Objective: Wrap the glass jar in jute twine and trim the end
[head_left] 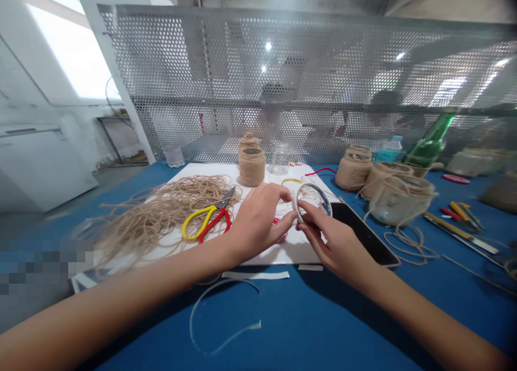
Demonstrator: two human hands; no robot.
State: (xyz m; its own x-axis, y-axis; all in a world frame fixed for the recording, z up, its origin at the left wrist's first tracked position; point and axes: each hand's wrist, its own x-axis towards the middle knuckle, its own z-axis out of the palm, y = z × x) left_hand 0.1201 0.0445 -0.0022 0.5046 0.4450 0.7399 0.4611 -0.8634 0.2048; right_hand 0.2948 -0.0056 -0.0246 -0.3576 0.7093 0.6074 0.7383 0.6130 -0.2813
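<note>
A narrow ring-shaped roll of tape is held up on edge in front of me. My right hand pinches its lower rim between thumb and fingers. My left hand is at the ring's left edge, with thumb and curled forefinger closing on it; any loose tape end is too small to make out. Partly hidden behind the left hand lies a red-and-white round piece. Scissors with one yellow and one red handle rest open beside my left wrist, partly on a heap of jute twine.
On the white board stand twine-wrapped jars and a clear glass jar. A black tablet lies by my right hand. Further right are more wrapped jars, a green bottle and cutters. White strips lie in front.
</note>
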